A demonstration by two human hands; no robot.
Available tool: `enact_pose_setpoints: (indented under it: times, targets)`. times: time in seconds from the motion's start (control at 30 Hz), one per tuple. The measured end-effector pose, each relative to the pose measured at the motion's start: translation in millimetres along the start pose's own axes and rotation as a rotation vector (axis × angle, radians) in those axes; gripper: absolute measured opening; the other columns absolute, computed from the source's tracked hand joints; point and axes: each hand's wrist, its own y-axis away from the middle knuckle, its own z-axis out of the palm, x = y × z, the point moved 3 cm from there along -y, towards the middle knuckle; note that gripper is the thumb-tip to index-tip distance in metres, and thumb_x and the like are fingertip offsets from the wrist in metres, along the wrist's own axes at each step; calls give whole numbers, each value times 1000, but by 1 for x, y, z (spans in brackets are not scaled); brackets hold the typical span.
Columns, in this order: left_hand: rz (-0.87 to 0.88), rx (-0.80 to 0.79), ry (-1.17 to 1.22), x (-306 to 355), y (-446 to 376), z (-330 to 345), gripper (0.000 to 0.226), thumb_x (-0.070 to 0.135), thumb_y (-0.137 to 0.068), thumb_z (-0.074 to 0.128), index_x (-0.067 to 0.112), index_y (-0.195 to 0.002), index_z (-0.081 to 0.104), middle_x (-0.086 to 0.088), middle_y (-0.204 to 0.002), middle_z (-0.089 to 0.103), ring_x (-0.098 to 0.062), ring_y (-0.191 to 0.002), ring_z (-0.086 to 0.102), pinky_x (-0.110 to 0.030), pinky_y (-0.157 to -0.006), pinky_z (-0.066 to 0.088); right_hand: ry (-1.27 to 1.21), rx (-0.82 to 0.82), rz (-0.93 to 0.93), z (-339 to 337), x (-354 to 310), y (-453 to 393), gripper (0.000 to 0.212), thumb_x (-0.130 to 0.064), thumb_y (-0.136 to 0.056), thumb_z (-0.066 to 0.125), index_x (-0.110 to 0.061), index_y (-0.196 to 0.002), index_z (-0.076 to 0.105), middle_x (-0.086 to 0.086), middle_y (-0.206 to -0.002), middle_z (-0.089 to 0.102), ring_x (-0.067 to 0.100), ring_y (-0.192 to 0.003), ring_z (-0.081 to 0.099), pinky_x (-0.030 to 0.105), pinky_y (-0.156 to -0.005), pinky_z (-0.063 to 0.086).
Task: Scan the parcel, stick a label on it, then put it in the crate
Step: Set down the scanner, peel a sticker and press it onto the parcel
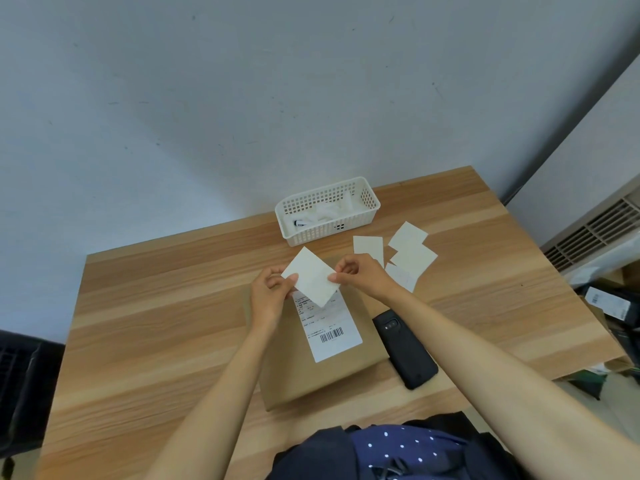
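Note:
A flat brown cardboard parcel (332,372) lies on the wooden table (156,306) in front of me, with a white shipping sheet and barcode (330,329) stuck on top. Above its far end I hold a blank white label (311,280) in both hands. My left hand (272,292) pinches the label's left edge, and my right hand (360,275) pinches its right edge. A black handheld scanner (405,351) rests on the table against the parcel's right side. The white perforated crate (329,211) stands at the table's far edge.
Several loose white labels (405,252) lie spread to the right of my right hand, in front of the crate. The crate holds small white packets. A grey wall rises behind the table. Dark bags and boxes (616,306) sit on the floor at right.

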Motion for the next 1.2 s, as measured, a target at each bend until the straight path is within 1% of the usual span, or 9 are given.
enact_pose_setpoints:
  times: [0.23,0.4,0.47,0.57,0.67,0.8,0.93,1.07,1.2]
  targets:
    - [13,-73,-45,4,4,5,29,11,-87,72,10,-113,60,-23,-88,74,-13,-68,73,-26,-70,55,81,64,-9,-4,1,2,13,-17,-85,76,-15,-76,68,1,-78,72,9,-71,67,10,-64,48]
    - [156,-246,-155,11,3,6,58,14,-87,73,33,-137,49,0,-122,66,-7,-108,63,-16,-83,50,144,63,-26,-11,4,2,15,-14,-88,72,-17,-73,70,1,-78,74,20,-76,73,36,-80,59]
    - [203,-327,-144,16,4,7,63,10,-87,73,32,-140,49,3,-126,61,-1,-107,62,-14,-82,50,155,60,-38,-13,4,4,23,-13,-89,69,-23,-69,68,1,-78,74,19,-75,73,39,-81,58]
    - [181,-357,-167,19,2,10,53,12,-85,76,28,-131,57,6,-125,63,-11,-96,68,-22,-81,51,145,49,-52,-16,1,7,24,-10,-92,66,-23,-72,66,6,-81,74,20,-77,71,39,-82,57]
    - [135,-281,-315,12,-4,9,32,20,-85,76,18,-113,64,3,-126,62,-17,-109,62,-22,-83,45,103,21,-47,-17,-1,8,26,-9,-95,61,-32,-81,63,0,-85,73,25,-91,72,39,-86,55]
    - [164,-219,-433,7,-11,5,15,26,-92,68,12,-98,68,2,-136,52,-14,-125,44,-37,-106,34,69,-4,-41,-18,-1,8,28,-12,-97,57,-34,-80,50,5,-80,69,22,-83,62,34,-76,44]
    - [221,-303,-458,10,-13,4,20,37,-98,55,24,-87,64,2,-106,70,-15,-104,60,-40,-89,42,45,-57,-2,-15,-4,6,13,-16,-93,65,-25,-98,59,6,-118,69,24,-113,63,35,-94,48]
    - [295,-464,-541,18,-13,11,22,44,-95,51,27,-85,63,4,-88,71,-18,-89,66,-40,-83,47,75,-151,-85,-11,-21,1,66,-23,-84,78,-25,-141,44,-4,-132,55,14,-122,52,33,-105,44]
    - [311,-552,-550,27,-11,22,18,28,-97,57,16,-91,69,-2,-91,73,-19,-88,66,-35,-77,47,362,-165,-125,-5,-36,-5,29,-36,-84,74,-20,-107,69,-3,-110,71,16,-105,63,39,-95,50]
